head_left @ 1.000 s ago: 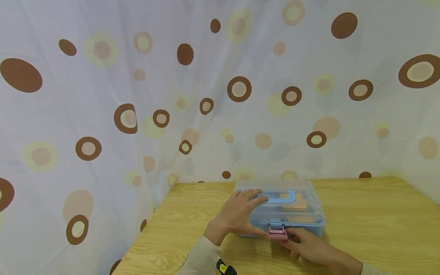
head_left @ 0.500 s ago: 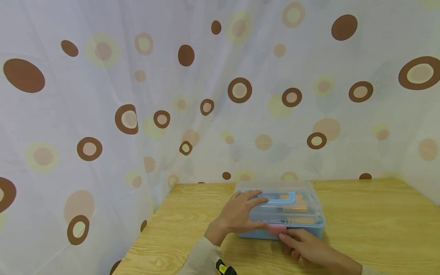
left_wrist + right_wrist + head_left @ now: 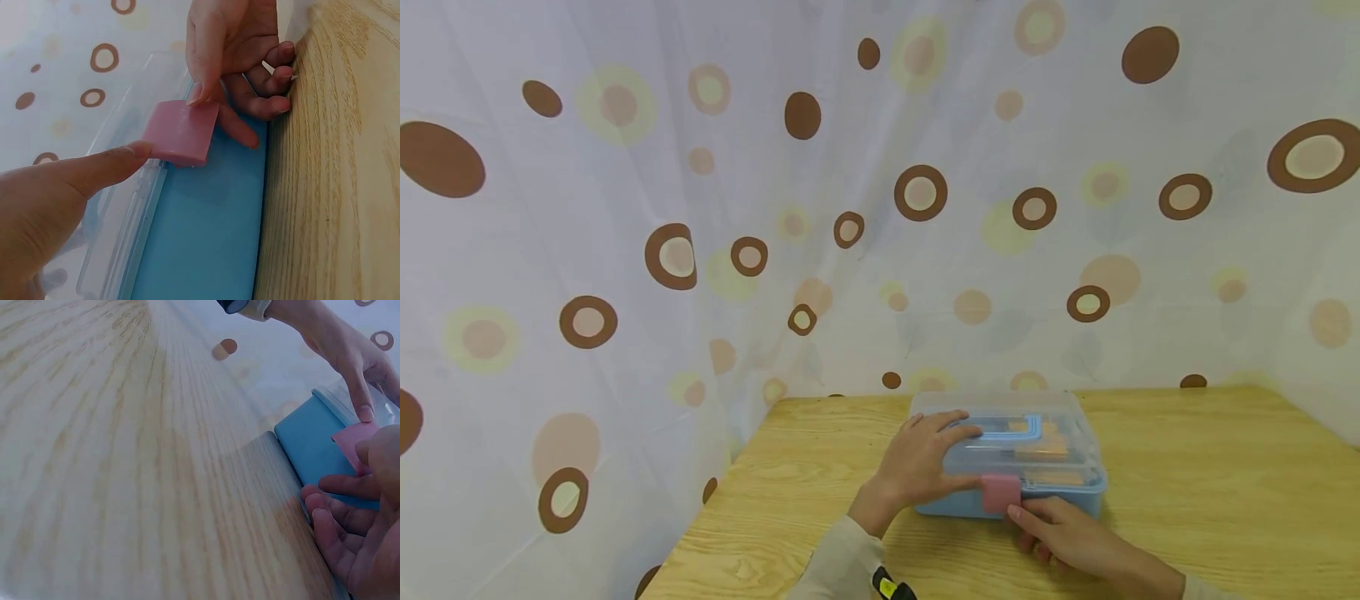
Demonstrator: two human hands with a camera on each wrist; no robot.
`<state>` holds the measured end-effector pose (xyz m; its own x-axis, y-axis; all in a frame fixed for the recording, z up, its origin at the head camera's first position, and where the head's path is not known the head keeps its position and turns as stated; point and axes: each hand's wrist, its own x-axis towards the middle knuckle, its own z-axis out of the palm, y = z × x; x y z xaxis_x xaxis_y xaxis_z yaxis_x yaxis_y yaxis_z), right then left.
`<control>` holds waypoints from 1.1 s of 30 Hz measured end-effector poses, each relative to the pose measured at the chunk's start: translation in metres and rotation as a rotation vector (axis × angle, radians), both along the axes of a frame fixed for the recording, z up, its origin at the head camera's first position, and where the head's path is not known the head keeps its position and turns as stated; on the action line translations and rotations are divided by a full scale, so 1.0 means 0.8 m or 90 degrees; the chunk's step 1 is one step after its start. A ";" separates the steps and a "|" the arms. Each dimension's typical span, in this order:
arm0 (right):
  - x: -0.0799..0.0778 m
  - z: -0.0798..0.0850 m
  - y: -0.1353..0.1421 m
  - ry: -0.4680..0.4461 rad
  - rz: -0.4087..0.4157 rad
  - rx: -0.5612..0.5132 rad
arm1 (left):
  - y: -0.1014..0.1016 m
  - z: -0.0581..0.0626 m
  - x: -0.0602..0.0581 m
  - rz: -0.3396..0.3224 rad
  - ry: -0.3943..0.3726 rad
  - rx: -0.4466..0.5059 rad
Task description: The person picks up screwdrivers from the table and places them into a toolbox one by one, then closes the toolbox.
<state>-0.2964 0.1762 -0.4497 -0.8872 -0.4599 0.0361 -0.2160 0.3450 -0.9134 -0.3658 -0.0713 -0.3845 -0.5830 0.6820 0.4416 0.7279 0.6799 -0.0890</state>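
Note:
A plastic storage box with a light blue base and clear lid sits on the table. A pink latch lies over its front rim, nearly flat against the front wall. My left hand rests across the lid with spread fingers near the blue handle, and its straight thumb touches the latch's edge. At the latch's other side, my right hand pinches it: the thumb is on its face, the index finger against the blue wall behind. The right hand's other fingers curl loosely below.
Orange items, blurred through the lid, lie inside the box. It stands on a wood-grain table. A white curtain with brown circles hangs behind and to the left. A dark strap crosses the left sleeve.
The pink latch has swung from jutting outward with its hinge arms showing to lying down over the box's front rim. Both hands stay almost in place; the right thumb has shifted onto the latch's face.

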 end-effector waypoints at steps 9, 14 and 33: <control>0.001 -0.001 0.000 0.022 0.009 -0.006 | 0.000 -0.001 0.000 0.014 0.036 -0.024; -0.001 -0.002 -0.002 0.029 -0.003 0.006 | -0.001 0.000 -0.001 0.015 0.040 -0.038; 0.001 -0.002 -0.002 -0.009 -0.038 0.021 | 0.002 -0.003 -0.005 0.003 0.047 -0.016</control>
